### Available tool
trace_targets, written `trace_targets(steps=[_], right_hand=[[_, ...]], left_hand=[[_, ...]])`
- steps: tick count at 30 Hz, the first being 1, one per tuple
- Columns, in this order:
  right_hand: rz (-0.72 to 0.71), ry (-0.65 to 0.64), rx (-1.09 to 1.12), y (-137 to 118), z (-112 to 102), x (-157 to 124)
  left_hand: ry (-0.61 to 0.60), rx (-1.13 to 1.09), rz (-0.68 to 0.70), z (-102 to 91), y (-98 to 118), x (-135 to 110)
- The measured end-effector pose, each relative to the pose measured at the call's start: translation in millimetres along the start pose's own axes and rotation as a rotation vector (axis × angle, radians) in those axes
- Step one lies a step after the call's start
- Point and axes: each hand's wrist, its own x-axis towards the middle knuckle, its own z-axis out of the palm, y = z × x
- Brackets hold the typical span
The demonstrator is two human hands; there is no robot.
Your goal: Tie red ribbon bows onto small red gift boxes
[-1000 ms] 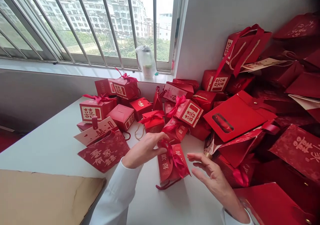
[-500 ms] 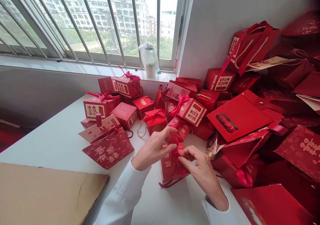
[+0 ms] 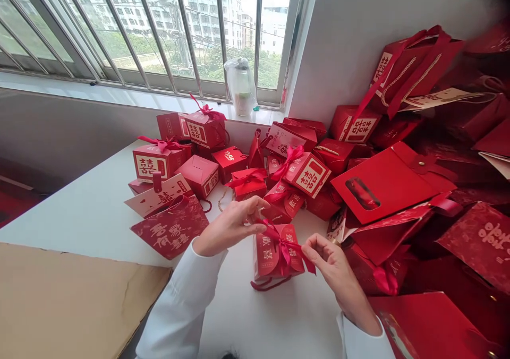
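A small red gift box [image 3: 265,253] with white lettering stands on the white table in front of me. A red ribbon [image 3: 284,250] crosses its top in a bow, and a dark red cord handle loops out at its near side. At the box's upper left, my left hand [image 3: 235,225] is closed in a pinch on a loop of the ribbon. My right hand [image 3: 329,263] pinches the ribbon's tail between thumb and fingertips on the right side, and the ribbon is pulled straight between the two hands.
Several red gift boxes [image 3: 199,176] crowd the back of the table [image 3: 79,199]. A heap of red boxes and bags [image 3: 392,181] fills the right side. Brown cardboard [image 3: 75,300] lies at the front left. A bagged jar [image 3: 241,88] stands on the windowsill.
My hands have moved apart, left hand leftward and right hand rightward, drawing the ribbon out. The bow and more of the box top now show between them.
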Motion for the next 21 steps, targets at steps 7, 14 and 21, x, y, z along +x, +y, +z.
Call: trace_targets(steps=[7, 14, 21], right_hand=[[-0.008, 0.055, 0.020, 6, -16, -8], [0.012, 0.275, 0.162, -4, -21, -22], [-0.061, 0.550, 0.269, -30, -30, -45]], left_hand=[[-0.016, -0.046, -0.008, -0.7, 0, 0], [0.044, -0.044, -0.067, -8.4, -2, -5], [0.177, -0.107, -0.117, -19.5, 1, -13]])
